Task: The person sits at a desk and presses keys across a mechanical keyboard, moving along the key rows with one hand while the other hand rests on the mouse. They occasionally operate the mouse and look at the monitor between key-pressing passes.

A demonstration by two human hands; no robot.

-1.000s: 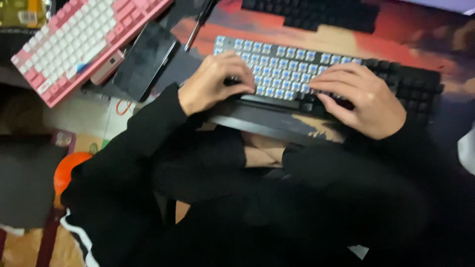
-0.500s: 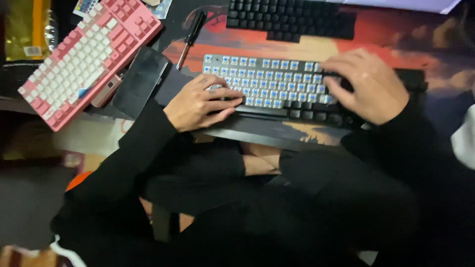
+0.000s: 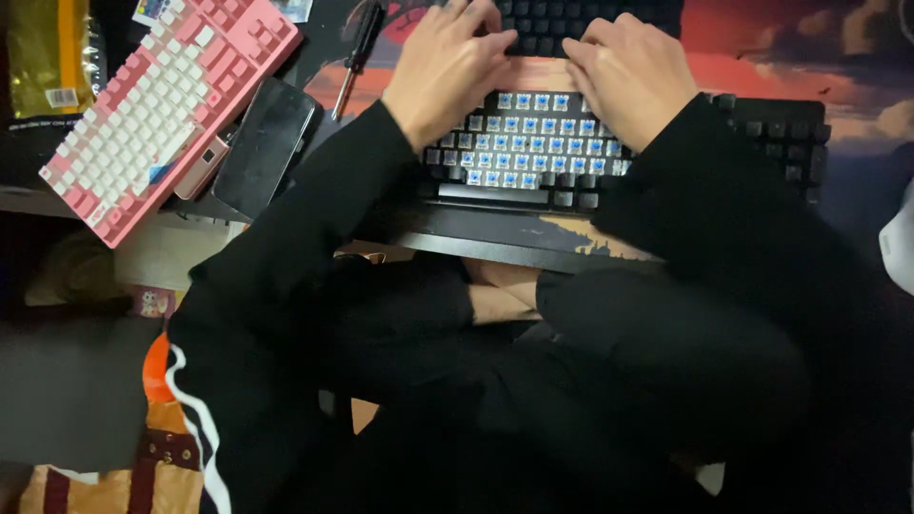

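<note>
Both hands rest palm-down on the far edge of a black mechanical keyboard (image 3: pixel 619 152) that lies in the middle of the desk (image 3: pixel 762 67), on a red and orange desk mat. Many keycaps are off it, baring rows of blue switches. The left hand (image 3: pixel 447 67) sits at the keyboard's far left, fingers curled and close together, pressing down on the top row; whether it pinches anything cannot be told. The right hand (image 3: pixel 633 76) lies just beside it, fingers bent over the same row, nothing visibly held. Beyond the hands, a second black keyboard (image 3: pixel 590 14) lies at the far edge. To the left, a pink and white keyboard (image 3: pixel 162 105) lies tilted, with a dark phone (image 3: pixel 267 143) just beside it and a black-handled screwdriver (image 3: pixel 357 52) nearby.
</note>
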